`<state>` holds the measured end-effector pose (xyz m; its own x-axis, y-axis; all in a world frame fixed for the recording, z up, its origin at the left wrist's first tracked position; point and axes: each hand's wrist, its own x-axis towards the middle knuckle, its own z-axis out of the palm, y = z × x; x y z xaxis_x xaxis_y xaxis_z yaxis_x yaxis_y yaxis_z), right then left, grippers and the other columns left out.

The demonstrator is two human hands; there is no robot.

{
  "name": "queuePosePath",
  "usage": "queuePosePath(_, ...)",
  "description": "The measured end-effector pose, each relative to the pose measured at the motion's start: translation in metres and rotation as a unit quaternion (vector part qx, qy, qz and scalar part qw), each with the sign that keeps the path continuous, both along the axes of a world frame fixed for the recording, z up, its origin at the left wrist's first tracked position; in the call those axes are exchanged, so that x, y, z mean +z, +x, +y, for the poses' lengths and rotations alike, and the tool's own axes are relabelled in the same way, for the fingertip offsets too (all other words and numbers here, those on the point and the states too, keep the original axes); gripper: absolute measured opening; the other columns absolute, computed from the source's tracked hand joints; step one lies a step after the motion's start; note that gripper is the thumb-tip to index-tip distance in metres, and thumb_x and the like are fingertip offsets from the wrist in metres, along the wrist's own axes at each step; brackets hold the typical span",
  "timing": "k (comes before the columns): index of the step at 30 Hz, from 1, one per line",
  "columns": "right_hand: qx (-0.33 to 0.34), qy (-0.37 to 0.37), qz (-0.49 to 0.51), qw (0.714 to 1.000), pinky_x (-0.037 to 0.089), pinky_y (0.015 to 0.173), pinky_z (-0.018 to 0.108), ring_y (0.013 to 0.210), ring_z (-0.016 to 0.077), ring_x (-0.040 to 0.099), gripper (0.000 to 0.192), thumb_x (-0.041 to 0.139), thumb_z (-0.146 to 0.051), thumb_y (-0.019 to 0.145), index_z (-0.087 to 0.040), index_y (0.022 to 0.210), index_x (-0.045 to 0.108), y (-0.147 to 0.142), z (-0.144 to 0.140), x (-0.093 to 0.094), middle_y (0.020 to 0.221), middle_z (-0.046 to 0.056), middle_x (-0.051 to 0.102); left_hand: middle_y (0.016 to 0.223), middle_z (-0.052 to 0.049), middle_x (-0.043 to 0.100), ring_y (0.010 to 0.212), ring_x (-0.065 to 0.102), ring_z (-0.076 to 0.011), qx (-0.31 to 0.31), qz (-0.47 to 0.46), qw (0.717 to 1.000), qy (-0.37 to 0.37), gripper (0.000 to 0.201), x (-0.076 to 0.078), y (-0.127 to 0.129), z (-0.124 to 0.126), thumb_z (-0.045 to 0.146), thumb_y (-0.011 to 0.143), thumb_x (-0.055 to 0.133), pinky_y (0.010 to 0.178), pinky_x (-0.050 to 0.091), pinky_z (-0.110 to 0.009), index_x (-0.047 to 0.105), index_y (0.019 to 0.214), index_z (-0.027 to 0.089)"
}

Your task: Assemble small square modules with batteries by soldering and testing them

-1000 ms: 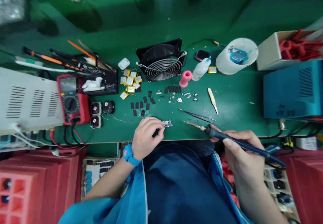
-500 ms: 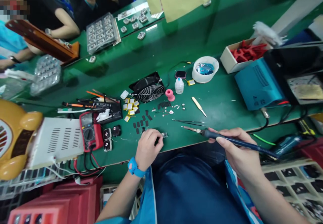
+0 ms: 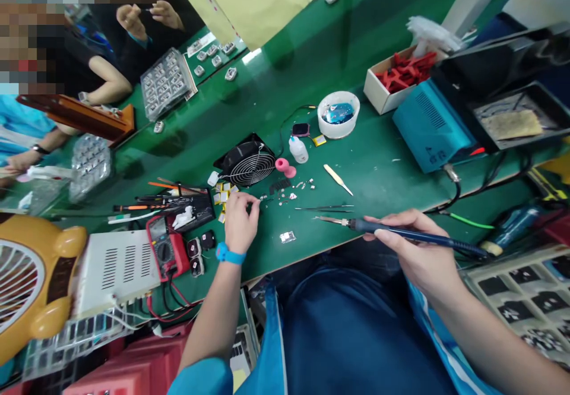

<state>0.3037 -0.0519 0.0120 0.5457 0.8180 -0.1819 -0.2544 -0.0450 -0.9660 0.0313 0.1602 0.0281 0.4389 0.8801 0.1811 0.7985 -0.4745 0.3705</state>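
Part (image 3: 287, 237) released: no longer pinched in left hand (image 3: 239, 217), now lying loose on bench (image 3: 378, 169) at near edge, centre. Left hand gone up and left, away from part, now over the scatter beside yellow cells (image 3: 225, 192), just near of fan (image 3: 246, 166). Fingers curled, tips drawn toward thumb; cannot tell whether anything is pinched between them. Blue strap on that wrist.

Right hand (image 3: 414, 252) unchanged: clamped pen-style on iron (image 3: 401, 233), tip pointing left, hovering right of part and clear of it. No contact between tip and part. Means work on part paused: nothing steadying it, nothing heating it.

Around:
- Tweezers (image 3: 325, 208) flat on bench just far of iron tip.
- Small loose bits (image 3: 294, 190) between left hand and tweezers.
- Pale-handled pick (image 3: 337, 179) right of those bits.
- Pink spool (image 3: 285, 168) and bottle (image 3: 298, 149) right of fan; white tub (image 3: 338, 114) further back.
- Blue station (image 3: 430, 125) far right, cable running toward iron.
- Meter (image 3: 164, 252) and leads left of left wrist; tool rack far of it.
- Other people's hands (image 3: 146, 18) and tray (image 3: 165, 83) across bench, far left, well apart.

In the way: little. Open bench between iron tip and part. Tweezers near tip path. Left forearm crossing near edge left of part, not covering it.
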Motion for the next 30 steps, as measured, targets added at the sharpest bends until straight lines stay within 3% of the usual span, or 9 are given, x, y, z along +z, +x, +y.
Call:
queuePosePath(6, 0.014, -0.001, -0.075, 0.997, 0.064, 0.075, 0.03, 0.081, 0.0214, 0.081, 0.024, 0.08, -0.037, 0.086, -0.026, 0.105, 0.072, 0.021, -0.002, 0.011, 0.087, 0.002, 0.081, 0.092, -0.011, 0.065, 0.095, 0.063, -0.0315, 0.02, 0.096, 0.995, -0.026, 0.014, -0.005, 0.003, 0.024, 0.027, 0.091, 0.059, 0.088, 0.052, -0.046, 0.061, 0.079, 0.02)
queuePosePath(11, -0.031, 0.07, -0.223, 0.972, 0.061, 0.062, 0.032, 0.064, 0.02, 0.076, 0.018, 0.076, -0.038, 0.09, -0.024, 0.1, 0.076, 0.066, 0.013, 0.054, 0.075, 0.001, 0.077, 0.081, -0.009, 0.066, 0.084, 0.063, -0.0316, -0.014, 0.077, 0.995, 0.055, 0.028, -0.004, -0.007, 0.018, 0.04, 0.094, 0.057, 0.08, 0.049, -0.044, 0.058, 0.073, 0.022)
queuePosePath(13, -0.12, 0.135, -0.314, 0.932, 0.057, 0.06, 0.031, 0.062, 0.0175, 0.073, 0.015, 0.073, -0.035, 0.093, -0.022, 0.101, 0.076, 0.084, 0.021, 0.08, 0.076, 0.0, 0.074, 0.081, -0.008, 0.067, 0.083, 0.064, -0.0294, -0.042, 0.03, 0.992, 0.114, 0.032, -0.004, -0.01, 0.012, 0.044, 0.096, 0.057, 0.079, 0.048, -0.042, 0.056, 0.072, 0.022)
queuePosePath(16, -0.29, 0.198, -0.455, 0.819, 0.047, 0.056, 0.029, 0.061, 0.013, 0.067, 0.018, 0.069, -0.035, 0.097, -0.019, 0.1, 0.075, 0.11, 0.032, 0.112, 0.081, 0.001, 0.065, 0.08, -0.005, 0.067, 0.078, 0.064, -0.0238, -0.057, -0.034, 0.986, 0.156, 0.041, 0.0, -0.01, -0.005, 0.044, 0.097, 0.06, 0.075, 0.048, -0.036, 0.048, 0.065, 0.023)
queuePosePath(18, -0.359, 0.167, -0.537, 0.745, 0.047, 0.063, 0.031, 0.068, 0.0148, 0.066, 0.026, 0.064, -0.042, 0.099, -0.018, 0.096, 0.073, 0.127, 0.038, 0.125, 0.082, 0.002, 0.061, 0.078, -0.003, 0.066, 0.073, 0.063, -0.0195, -0.066, -0.067, 0.986, 0.14, 0.041, 0.004, -0.01, -0.02, 0.04, 0.098, 0.061, 0.07, 0.047, -0.032, 0.048, 0.064, 0.023)
queuePosePath(20, -0.366, 0.098, -0.589, 0.714, 0.05, 0.075, 0.037, 0.077, 0.0196, 0.066, 0.032, 0.06, -0.049, 0.1, -0.02, 0.092, 0.07, 0.143, 0.044, 0.129, 0.079, 0.004, 0.061, 0.078, -0.002, 0.065, 0.072, 0.063, -0.0167, -0.081, -0.085, 0.987, 0.112, 0.035, 0.006, -0.01, -0.035, 0.036, 0.1, 0.06, 0.066, 0.047, -0.029, 0.054, 0.069, 0.022)
queuePosePath(22, -0.33, 0.032, -0.582, 0.742, 0.05, 0.076, 0.041, 0.076, 0.0207, 0.066, 0.033, 0.059, -0.052, 0.099, -0.021, 0.092, 0.069, 0.156, 0.052, 0.126, 0.075, 0.003, 0.062, 0.081, -0.001, 0.066, 0.074, 0.065, -0.0153, -0.092, -0.092, 0.988, 0.087, 0.027, 0.006, -0.011, -0.047, 0.033, 0.101, 0.058, 0.067, 0.048, -0.027, 0.061, 0.077, 0.021)
queuePosePath(25, -0.274, -0.016, -0.494, 0.825, 0.046, 0.061, 0.035, 0.057, 0.0148, 0.06, 0.027, 0.067, -0.047, 0.093, -0.021, 0.091, 0.069, 0.16, 0.063, 0.118, 0.067, 0.0, 0.061, 0.086, -0.001, 0.07, 0.078, 0.067, -0.0144, -0.096, -0.1, 0.99, 0.042, 0.017, -0.001, -0.016, -0.064, 0.027, 0.101, 0.057, 0.072, 0.051, -0.025, 0.065, 0.087, 0.02)
queuePosePath(30, -0.282, -0.018, -0.348, 0.894, 0.033, 0.046, 0.032, 0.052, 0.0163, 0.053, 0.018, 0.079, -0.038, 0.083, -0.022, 0.087, 0.074, 0.121, 0.062, 0.102, 0.077, 0.006, 0.069, 0.098, -0.003, 0.073, 0.091, 0.07, -0.0161, -0.063, -0.133, 0.989, -0.004, 0.01, -0.014, -0.024, -0.087, 0.021, 0.1, 0.06, 0.086, 0.054, -0.028, 0.067, 0.092, 0.021)
